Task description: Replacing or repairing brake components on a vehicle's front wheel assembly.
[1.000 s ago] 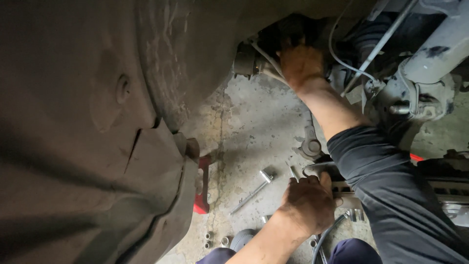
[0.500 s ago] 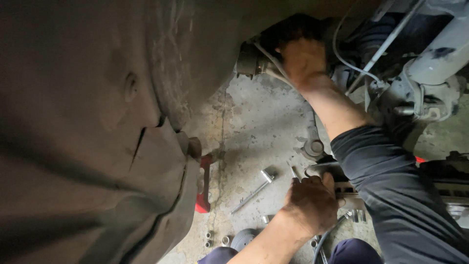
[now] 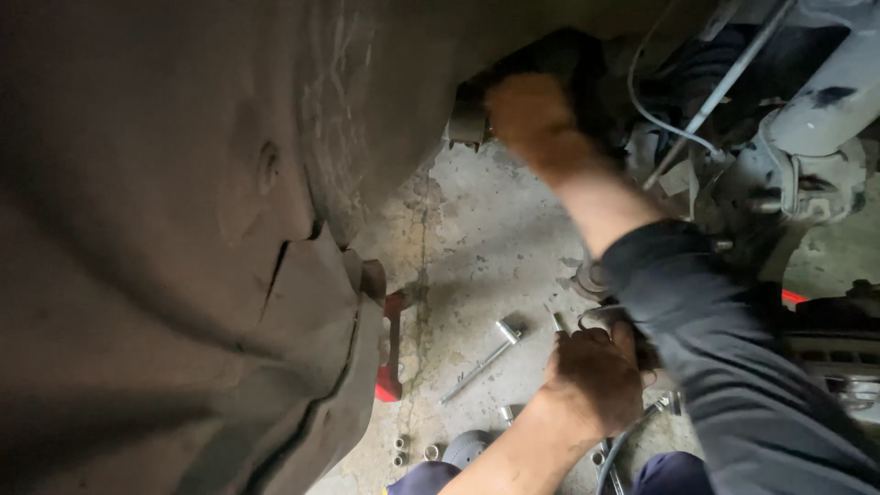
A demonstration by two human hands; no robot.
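Dk grey sleeve (image 3: pixel 733 367), red tool (image 3: pixel 390 353), silver ratchet ext. (image 3: pixel 481 359), stained grey concrete floor (image 3: pixel 477 238)

**Surfaces under the wheel arch**

Wheel-arch liner (image 3: pixel 183 275): matt dark plastic, dusty, cracked at a seam. Concrete floor (image 3: pixel 486 238): rough, stained, pale grey. Socket extension bar (image 3: pixel 481 359): bright polished metal. Red tool (image 3: pixel 391 353): glossy painted metal. Suspension knuckle (image 3: pixel 807 174): dull cast metal, grimy. Right sleeve (image 3: pixel 733 367): dark matt cloth. Brake line (image 3: pixel 660 119): smooth, pale.

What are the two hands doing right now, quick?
Left hand: closed around something small by the metal parts; what it grips cannot be told.
Right hand: blurred, reaching up under the car; open or closed cannot be told.
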